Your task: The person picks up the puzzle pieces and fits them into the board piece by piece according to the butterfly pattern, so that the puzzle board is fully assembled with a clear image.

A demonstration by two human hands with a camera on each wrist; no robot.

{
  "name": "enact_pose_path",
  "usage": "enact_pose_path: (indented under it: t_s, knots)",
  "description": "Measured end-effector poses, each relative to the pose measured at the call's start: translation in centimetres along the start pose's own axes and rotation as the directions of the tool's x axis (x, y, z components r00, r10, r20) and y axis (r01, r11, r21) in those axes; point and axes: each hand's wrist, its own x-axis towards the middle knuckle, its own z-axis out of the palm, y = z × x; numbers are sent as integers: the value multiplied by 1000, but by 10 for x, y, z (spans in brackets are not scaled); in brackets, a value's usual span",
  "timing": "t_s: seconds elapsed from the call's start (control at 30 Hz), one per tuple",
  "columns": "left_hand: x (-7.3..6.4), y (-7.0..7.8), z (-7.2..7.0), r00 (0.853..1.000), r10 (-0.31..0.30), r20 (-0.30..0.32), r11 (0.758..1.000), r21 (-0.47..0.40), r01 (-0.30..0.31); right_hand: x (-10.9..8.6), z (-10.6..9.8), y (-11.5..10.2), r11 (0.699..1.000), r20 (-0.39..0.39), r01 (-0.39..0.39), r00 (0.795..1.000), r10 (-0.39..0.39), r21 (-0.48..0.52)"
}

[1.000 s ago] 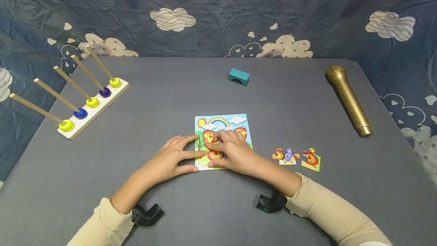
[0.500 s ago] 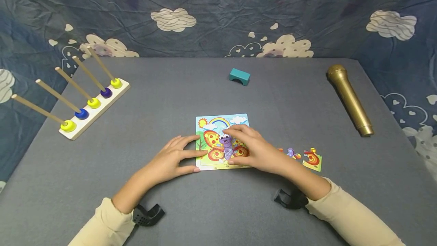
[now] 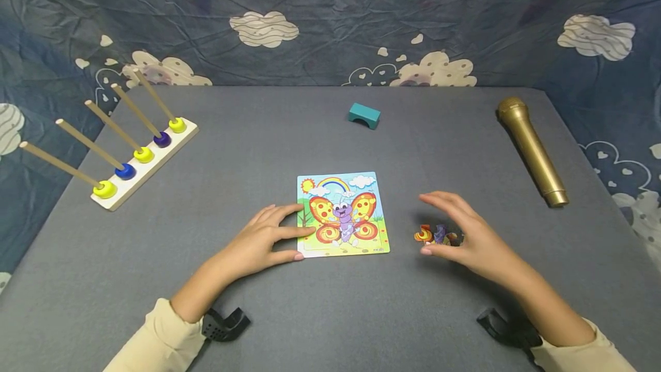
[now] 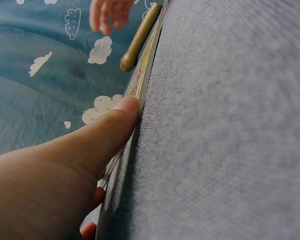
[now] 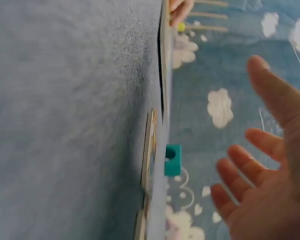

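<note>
A square jigsaw puzzle point(image 3: 364, 182) with a butterfly, rainbow and sun picture lies flat at the middle of the table. My left hand point(image 3: 258, 240) rests at its left side, two fingertips over the picture and the thumb at the lower left corner. In the left wrist view the thumb point(image 4: 110, 125) touches the board's edge. To the right of the puzzle, my right hand point(image 3: 477, 245) hovers with fingers and thumb spread, holding nothing. Below it lie loose puzzle pieces point(image 3: 424, 235), partly hidden by the hand; the right wrist view shows piece edges point(image 5: 149, 145) on the table.
A wooden peg stacker point(image 3: 155, 155) with yellow, blue and purple rings stands at the left. A teal arch block point(image 3: 364, 114) sits toward the back. At the right lies a gold microphone point(image 3: 534, 154). A cloud-patterned cloth point(image 3: 320, 33) hangs behind the table point(image 3: 258, 142).
My right hand has moved off the puzzle to the right, over the loose pieces, uncovering the butterfly picture. The left hand has stayed in place at the board's left edge.
</note>
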Motion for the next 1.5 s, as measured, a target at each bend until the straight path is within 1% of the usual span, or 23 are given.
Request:
enact_pose_path:
  t_s: [0.13, 0.33, 0.5, 0.57, 0.67, 0.8, 0.97, 1.1, 1.2, 1.33, 1.5]
  knots:
    - [0, 1, 0, 1000, -6, 2, 1000, -4, 6, -9, -1, 16, 1000, 18, -8, 1000, 7, 13]
    - [0, 2, -1, 1000, -5, 1, 1000, -6, 6, -14, 0, 39, 1000, 93, -11, 996, 12, -7]
    - [0, 2, -1, 1000, -2, -3, 1000, -9, 2, -18, -2, 47, 997, 130, -14, 991, 23, -72]
    - [0, 2, -1, 1000, -1, -4, 1000, -10, 1, -19, -2, 47, 994, 134, -6, 991, 20, -109]
    - [0, 2, -1, 1000, -2, -4, 1000, -13, 2, -19, -2, 47, 990, 138, 27, 990, -8, -141]
    - [0, 2, -1, 1000, -10, 2, 1000, -18, 10, -17, -1, 43, 988, 135, 60, 990, -40, -145]
    - [0, 2, -1, 1000, -6, -1, 1000, -18, 6, -15, 1, 38, 988, 136, 63, 990, -44, -138]
    - [0, 2, 0, 1000, -2, -11, 1000, -10, 2, -14, 2, 36, 982, 143, 81, 988, -57, -172]
    - [0, 3, 2, 999, -9, -31, 1000, -6, 9, -14, 3, 36, 976, 138, 99, 988, -72, -195]
    - [1, 6, 4, 996, -36, -78, 999, -4, 36, -12, 5, 34, 975, 129, 101, 989, -77, -196]
    - [3, 11, 6, 989, -76, -124, 997, -7, 75, -1, 8, 19, 979, 130, 101, 988, -79, -176]
